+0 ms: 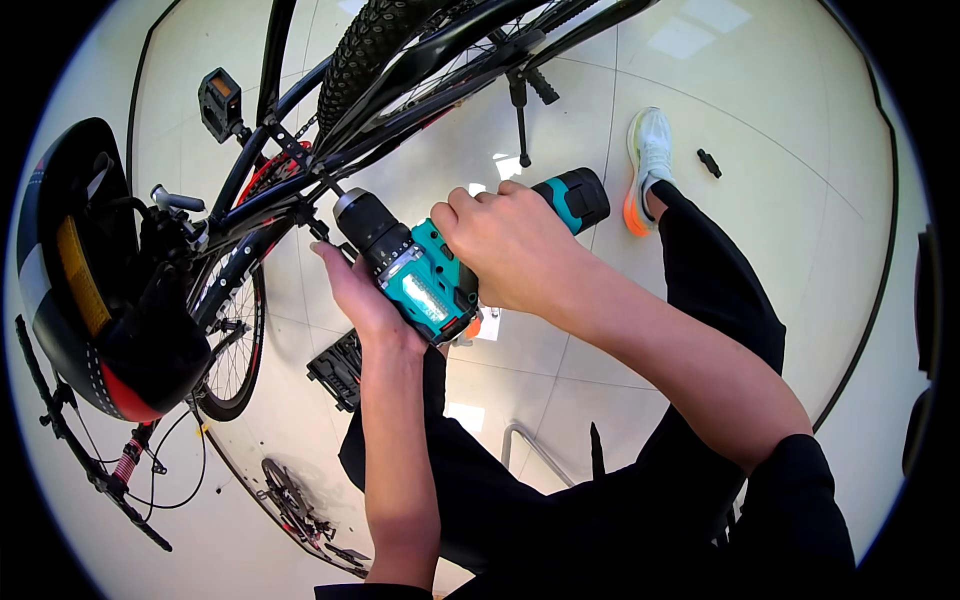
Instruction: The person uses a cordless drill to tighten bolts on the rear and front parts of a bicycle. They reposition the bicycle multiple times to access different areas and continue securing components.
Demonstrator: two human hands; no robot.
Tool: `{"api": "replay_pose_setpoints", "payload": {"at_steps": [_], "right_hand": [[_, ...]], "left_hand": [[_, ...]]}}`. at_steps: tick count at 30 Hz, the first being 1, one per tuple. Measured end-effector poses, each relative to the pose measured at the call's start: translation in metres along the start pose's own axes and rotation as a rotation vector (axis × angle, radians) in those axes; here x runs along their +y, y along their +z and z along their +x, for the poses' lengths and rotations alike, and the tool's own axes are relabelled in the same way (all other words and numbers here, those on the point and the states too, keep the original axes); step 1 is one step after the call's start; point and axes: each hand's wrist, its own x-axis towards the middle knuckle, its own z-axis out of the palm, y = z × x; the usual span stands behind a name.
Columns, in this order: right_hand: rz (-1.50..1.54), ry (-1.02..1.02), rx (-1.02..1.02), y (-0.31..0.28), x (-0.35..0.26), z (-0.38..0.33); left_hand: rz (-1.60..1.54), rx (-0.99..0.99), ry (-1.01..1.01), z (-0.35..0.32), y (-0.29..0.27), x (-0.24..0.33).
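A teal and black cordless drill (425, 290) is held between my two hands. My right hand (525, 245) wraps its handle, with the battery end (575, 200) showing beyond my fist. The palm of my left hand (375, 305) supports the drill's body from the left, thumb up near the chuck; its other fingers are hidden. The black chuck (370, 222) points up and left at the frame of a black bicycle (300, 180). A thin shaft reaches from it to the frame near the red chainring (268, 175); whether it touches a screw cannot be made out.
A large saddle (130, 380) and handlebar (85, 460) stand at left. A pedal (222, 105), a knobbly tyre (365, 60) and a kickstand (520, 125) are farther off. An open black tool case (335, 370) and a small black piece (709, 163) lie on the floor.
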Motion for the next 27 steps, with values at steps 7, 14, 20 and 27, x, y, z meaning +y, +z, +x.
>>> {"api": "replay_pose_setpoints", "payload": {"at_steps": [7,14,20,27], "right_hand": [[-0.037,-0.023,0.074,0.0059,-0.0016,-0.0002],[-0.034,-0.017,0.076,0.0062,-0.0007,-0.0007],[0.025,0.008,0.009,0.0045,-0.0022,0.0013],[0.021,0.018,-0.001,0.0092,-0.0027,0.0018]], "left_hand": [[0.027,0.046,0.016,-0.0053,0.0055,0.0035],[0.015,0.021,0.012,-0.0003,0.0021,0.0021],[0.012,0.02,0.001,-0.0009,0.0028,0.0031],[0.002,0.015,0.022,0.0021,0.0001,0.0022]]}}
